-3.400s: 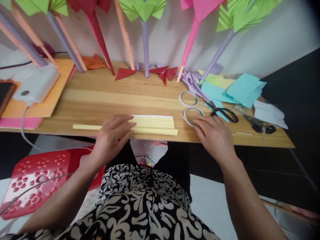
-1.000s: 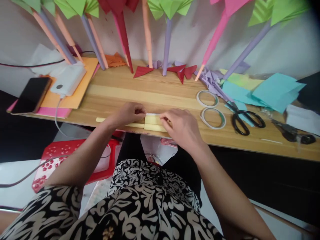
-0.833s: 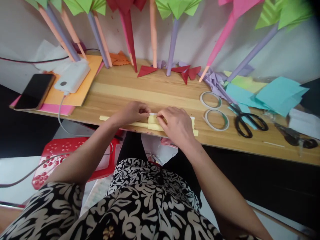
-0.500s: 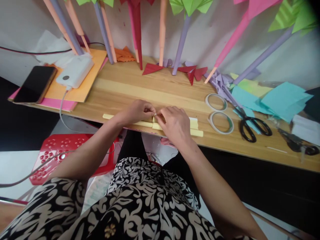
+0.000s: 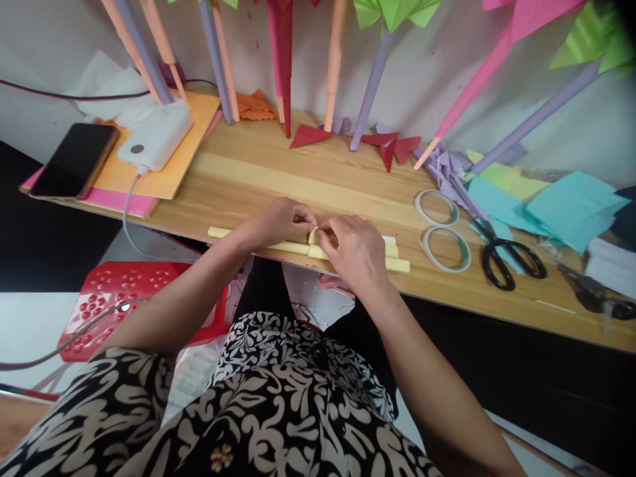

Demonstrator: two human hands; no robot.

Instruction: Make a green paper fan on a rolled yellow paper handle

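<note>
Close to the table's front edge, my left hand point(image 5: 285, 222) and my right hand point(image 5: 356, 250) meet with their fingertips almost touching. Both pinch at the raised edge of a pale yellow paper point(image 5: 314, 236), which curls up between them. Exactly which fingertips grip the edge is too small to make out. Beneath my hands lies a long, thin yellow paper tube point(image 5: 292, 247), running left and right along the edge. To the right of my right hand, the yellow paper's other end shows with a white strip point(image 5: 389, 239) beside it. My right hand hides the part between.
Two tape rolls point(image 5: 446, 250) and black-handled scissors point(image 5: 514, 262) lie to the right, near turquoise paper point(image 5: 571, 209). Paper flowers on purple stems point(image 5: 370, 93) and others lean against the wall. A phone point(image 5: 74, 160) and white power bank point(image 5: 155, 140) rest on coloured sheets at left.
The yellow paper's edge now stands up in a small curl between my fingertips, which have parted slightly. The whole view has shifted a little, so the table items appear farther right.
</note>
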